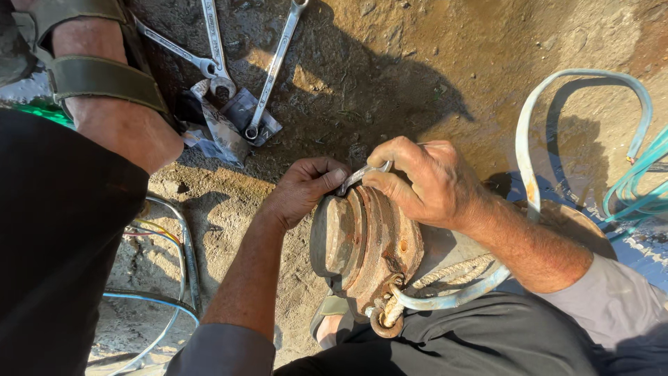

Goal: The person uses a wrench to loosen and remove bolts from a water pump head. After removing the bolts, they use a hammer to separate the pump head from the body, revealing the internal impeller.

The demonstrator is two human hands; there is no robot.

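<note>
Lying at 11 o'clock on the dirt ground [390, 63]: three spare wrenches [229, 63] beside a sandalled foot [104, 90], within reach. Centre: left hand [303, 191], grip curled against the rusty flanged pump [365, 244], apparently bracing it. At 1 o'clock of the pump: right hand [421, 181], grip closed round a small wrench [362, 174] set on the flange top. At 3 o'clock: blue hose [529, 139], rope [445, 271].
</note>
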